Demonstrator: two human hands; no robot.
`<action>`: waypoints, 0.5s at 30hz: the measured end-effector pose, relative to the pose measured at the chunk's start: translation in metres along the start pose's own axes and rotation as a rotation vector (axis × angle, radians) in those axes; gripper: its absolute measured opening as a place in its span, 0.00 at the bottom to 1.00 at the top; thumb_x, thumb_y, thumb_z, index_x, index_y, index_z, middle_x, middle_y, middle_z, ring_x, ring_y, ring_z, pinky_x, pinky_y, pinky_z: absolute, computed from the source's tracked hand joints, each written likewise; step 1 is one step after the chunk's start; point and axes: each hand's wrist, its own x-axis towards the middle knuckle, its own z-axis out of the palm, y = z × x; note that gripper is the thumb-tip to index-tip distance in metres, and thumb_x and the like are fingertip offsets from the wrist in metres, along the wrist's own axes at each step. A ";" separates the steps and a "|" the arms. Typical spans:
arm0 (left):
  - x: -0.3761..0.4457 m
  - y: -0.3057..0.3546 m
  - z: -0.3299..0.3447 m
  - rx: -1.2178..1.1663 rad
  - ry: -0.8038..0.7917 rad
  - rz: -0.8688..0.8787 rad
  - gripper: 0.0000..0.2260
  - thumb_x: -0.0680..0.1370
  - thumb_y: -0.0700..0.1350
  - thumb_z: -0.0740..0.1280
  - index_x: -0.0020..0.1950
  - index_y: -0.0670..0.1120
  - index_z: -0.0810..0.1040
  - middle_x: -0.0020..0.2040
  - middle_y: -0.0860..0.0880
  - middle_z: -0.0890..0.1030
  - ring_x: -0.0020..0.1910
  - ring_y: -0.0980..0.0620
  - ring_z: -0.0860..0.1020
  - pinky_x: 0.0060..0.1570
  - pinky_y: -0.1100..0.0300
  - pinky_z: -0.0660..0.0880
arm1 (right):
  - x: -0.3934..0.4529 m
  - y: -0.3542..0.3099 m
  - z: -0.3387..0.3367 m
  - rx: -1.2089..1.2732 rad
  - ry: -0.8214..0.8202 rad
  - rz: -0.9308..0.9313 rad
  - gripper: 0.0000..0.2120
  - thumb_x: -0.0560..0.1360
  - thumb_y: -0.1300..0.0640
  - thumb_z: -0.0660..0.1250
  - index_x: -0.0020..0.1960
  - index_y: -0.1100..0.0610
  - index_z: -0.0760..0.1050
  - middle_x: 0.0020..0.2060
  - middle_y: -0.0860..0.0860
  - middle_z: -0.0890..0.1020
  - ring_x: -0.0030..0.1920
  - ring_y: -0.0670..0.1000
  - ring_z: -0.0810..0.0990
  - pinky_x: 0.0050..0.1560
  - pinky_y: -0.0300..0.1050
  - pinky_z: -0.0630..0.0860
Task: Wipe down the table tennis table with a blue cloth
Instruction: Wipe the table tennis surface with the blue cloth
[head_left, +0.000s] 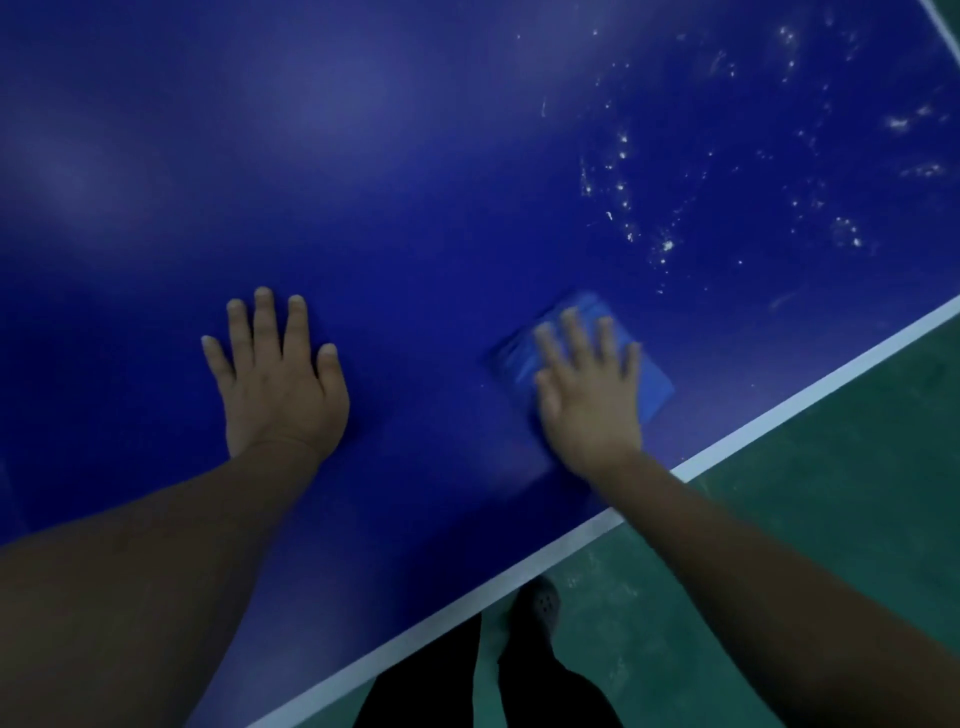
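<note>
Right hand (589, 395) lay flat on the blue cloth (582, 353), fingers straight and spread, pressing it onto the blue bench (415, 182) near the white edge line (810, 395) — left hand (275, 374) rested flat beside it, holding nothing. White specks (623, 192) sat past the cloth, green floor (831, 519) below — nothing blocking it

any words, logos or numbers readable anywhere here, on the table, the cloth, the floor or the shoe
None: no text, brand, number or sign can be read.
Table tennis table: only a plain white edge line and white specks, no lettering.
Blue cloth under the right hand: no label shows.
Shoe on the green floor: dark and blurred, no mark legible.
</note>
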 end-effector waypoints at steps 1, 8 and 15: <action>0.000 0.000 0.000 -0.004 0.002 0.002 0.27 0.83 0.55 0.47 0.81 0.48 0.50 0.82 0.46 0.47 0.80 0.46 0.41 0.76 0.41 0.38 | -0.017 -0.010 0.005 -0.052 -0.020 -0.289 0.25 0.83 0.44 0.48 0.79 0.46 0.59 0.79 0.52 0.58 0.79 0.63 0.53 0.74 0.71 0.51; 0.001 -0.001 0.000 -0.027 0.009 0.006 0.27 0.83 0.55 0.47 0.81 0.48 0.51 0.82 0.46 0.47 0.80 0.46 0.40 0.76 0.40 0.39 | -0.007 0.053 -0.011 -0.174 -0.114 -0.633 0.24 0.82 0.45 0.50 0.77 0.47 0.62 0.78 0.53 0.62 0.78 0.63 0.56 0.73 0.72 0.55; 0.002 -0.002 0.002 -0.010 0.008 0.011 0.27 0.83 0.56 0.46 0.81 0.48 0.50 0.82 0.46 0.47 0.80 0.45 0.41 0.76 0.40 0.39 | 0.029 -0.021 -0.002 -0.052 0.012 -0.298 0.27 0.80 0.48 0.49 0.79 0.47 0.59 0.80 0.51 0.58 0.79 0.63 0.51 0.74 0.72 0.47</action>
